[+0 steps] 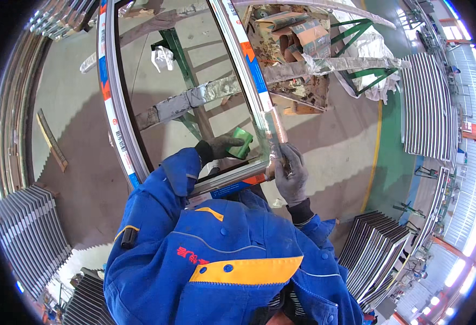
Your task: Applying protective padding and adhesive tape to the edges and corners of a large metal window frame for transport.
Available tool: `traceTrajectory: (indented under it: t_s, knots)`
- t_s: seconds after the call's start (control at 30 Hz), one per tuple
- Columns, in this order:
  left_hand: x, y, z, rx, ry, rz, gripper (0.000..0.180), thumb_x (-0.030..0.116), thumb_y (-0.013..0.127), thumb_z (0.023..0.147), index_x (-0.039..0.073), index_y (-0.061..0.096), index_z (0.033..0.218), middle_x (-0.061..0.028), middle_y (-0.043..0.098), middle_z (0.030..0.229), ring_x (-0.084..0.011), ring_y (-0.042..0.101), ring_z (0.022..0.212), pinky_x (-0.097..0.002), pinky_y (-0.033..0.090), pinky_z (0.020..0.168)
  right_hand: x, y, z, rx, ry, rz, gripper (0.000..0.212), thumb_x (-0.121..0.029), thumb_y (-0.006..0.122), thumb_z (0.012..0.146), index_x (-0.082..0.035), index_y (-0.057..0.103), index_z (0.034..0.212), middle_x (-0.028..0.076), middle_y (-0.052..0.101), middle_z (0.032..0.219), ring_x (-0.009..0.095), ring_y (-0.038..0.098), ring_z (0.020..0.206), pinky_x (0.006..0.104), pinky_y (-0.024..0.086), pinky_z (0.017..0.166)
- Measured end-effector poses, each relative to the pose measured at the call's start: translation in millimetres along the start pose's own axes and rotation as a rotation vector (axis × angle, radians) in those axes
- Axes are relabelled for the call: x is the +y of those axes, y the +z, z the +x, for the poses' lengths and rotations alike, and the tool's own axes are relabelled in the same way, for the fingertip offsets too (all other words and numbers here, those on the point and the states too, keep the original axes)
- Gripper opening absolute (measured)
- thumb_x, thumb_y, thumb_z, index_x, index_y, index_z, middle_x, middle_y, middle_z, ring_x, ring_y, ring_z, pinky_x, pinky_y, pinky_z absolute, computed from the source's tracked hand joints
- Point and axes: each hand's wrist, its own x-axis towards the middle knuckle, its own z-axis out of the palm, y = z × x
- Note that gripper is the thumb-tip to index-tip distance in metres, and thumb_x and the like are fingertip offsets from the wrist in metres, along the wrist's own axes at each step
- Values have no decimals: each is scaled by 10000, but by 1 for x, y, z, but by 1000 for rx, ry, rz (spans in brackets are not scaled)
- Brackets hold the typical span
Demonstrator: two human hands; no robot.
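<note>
A long metal window frame point(121, 116), covered with white, blue and orange printed film, lies across padded rails in front of me. In my gloved left hand point(219, 146) is a shiny green tape roll point(241, 143), inside the frame's opening near its near right corner. A clear, greenish strip of tape point(255, 150) seems to run from the roll toward that corner. My gloved right hand point(292, 176) is closed at the outer side of the same corner, fingers pressed against the frame. Its fingertips are partly hidden, so whether tape lies under them is unclear.
Wrapped rails point(200, 95) on green legs support the frame. Beyond its right side lie brown cardboard point(308, 40) and white sheeting point(376, 81). Metal frames point(427, 105) are stacked at the right, and more frames point(29, 233) stand at the left. A loose wooden strip point(52, 140) lies on the floor.
</note>
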Motion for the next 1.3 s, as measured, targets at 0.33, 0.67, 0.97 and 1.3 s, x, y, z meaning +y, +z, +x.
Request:
traceTrajectory:
  t_s: [0.33, 0.67, 0.97, 1.3]
  knots:
    - [72, 125, -48, -67, 108, 635, 582, 192, 731, 957, 6, 487, 1451, -78, 667, 1223, -142, 645, 1107, -322, 538, 991, -14, -23, -3, -97, 49, 2, 619, -78, 752, 791, -13, 557, 1375, 225, 612, 1335, 412, 586, 1256, 479, 480, 1055]
    - [37, 251, -61, 134, 222, 1261, 747, 201, 855, 786, -10, 508, 1413, -181, 655, 1277, -248, 647, 1156, -383, 512, 989, -46, -24, -43, 141, -130, 2, 1036, -301, 913, 695, 85, 378, 1494, 282, 543, 1393, 459, 538, 1272, 519, 474, 1056]
    - [6, 252, -63, -42, 308, 1200, 350, 137, 751, 908, -9, 647, 1209, -116, 692, 1060, -184, 673, 962, -338, 552, 875, 12, -70, -156, 107, 251, -128, 960, -247, 895, 652, 55, 450, 1447, 251, 583, 1305, 439, 577, 1188, 504, 502, 1015]
    - [6, 74, 12, 457, -154, 898, 343, 236, 620, 1013, -2, 663, 1257, -42, 696, 1034, -124, 607, 861, -279, 504, 752, 164, 111, -136, -31, 423, 31, 796, -355, 843, 680, -15, 539, 1333, 248, 586, 1302, 444, 569, 1196, 499, 491, 1013]
